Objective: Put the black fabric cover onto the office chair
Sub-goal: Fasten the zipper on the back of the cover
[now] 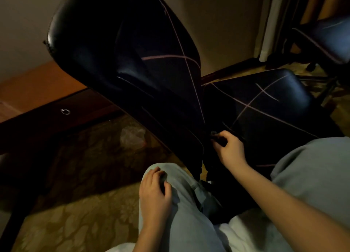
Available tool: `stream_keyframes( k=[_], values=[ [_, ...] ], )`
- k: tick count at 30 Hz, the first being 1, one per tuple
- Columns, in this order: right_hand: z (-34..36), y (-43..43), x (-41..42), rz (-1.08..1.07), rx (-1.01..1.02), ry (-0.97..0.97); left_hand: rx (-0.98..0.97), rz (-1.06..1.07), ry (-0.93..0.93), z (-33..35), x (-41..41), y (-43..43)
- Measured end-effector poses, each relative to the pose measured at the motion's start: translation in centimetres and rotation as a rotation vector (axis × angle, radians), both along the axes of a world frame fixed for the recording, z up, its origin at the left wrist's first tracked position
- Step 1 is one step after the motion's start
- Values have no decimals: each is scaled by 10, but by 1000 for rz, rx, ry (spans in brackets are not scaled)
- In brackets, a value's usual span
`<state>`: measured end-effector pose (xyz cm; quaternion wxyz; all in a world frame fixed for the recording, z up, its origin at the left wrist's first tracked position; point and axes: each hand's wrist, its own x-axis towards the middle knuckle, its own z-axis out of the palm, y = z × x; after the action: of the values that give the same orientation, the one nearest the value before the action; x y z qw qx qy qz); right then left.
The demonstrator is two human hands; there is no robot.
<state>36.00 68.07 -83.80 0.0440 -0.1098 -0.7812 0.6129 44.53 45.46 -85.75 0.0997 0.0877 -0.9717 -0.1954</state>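
The office chair [106, 49] fills the space ahead of the right grip [230, 149], its tall backrest rising up and to the left of it and the seat spreading up and to the right. The black fabric cover [255, 104], crossed with thin pink lines, lies over the seat and over the near face of the backrest. Glossy black shows along the backrest's far left edge.

Patterned carpet [75, 223] lies below and left of both grips. A second dark chair [329, 41] stands well off to the upper right.

The right grip has its fingers curled, pinching a fold of the cover at the crease where backrest meets seat. The left grip [154, 193] rests on a jeans-clad knee [185, 185], fingers loosely bent, holding nothing.
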Motion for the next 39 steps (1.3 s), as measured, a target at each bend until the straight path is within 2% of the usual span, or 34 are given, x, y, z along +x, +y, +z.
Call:
stream_keyframes(
  k=[6,10,12,14,16,23,27,29,32,39],
  values=[
    [25,-11,-1,-160,-59,92,-12,-54,2,7,0,15],
    [61,-18,3,-138,-65,380,-9,-69,-4,10,4,14],
    [70,-21,5,-105,31,573,4,-68,-5,10,5,12],
    [68,-21,6,-58,151,676,11,-56,-14,9,4,11],
    [59,-18,6,-42,182,661,12,-49,-21,8,3,10],
    [17,-9,17,-48,169,399,-14,-29,-7,4,0,6],
    [4,-9,23,-26,86,191,-24,-37,6,3,-1,10],
    [6,-11,21,-50,45,156,-36,-47,-12,3,-1,14],
    [23,-14,15,-87,44,226,-45,-45,-42,6,0,20],
    [62,-16,8,-9,50,634,-28,-34,-25,8,4,11]
  ],
)
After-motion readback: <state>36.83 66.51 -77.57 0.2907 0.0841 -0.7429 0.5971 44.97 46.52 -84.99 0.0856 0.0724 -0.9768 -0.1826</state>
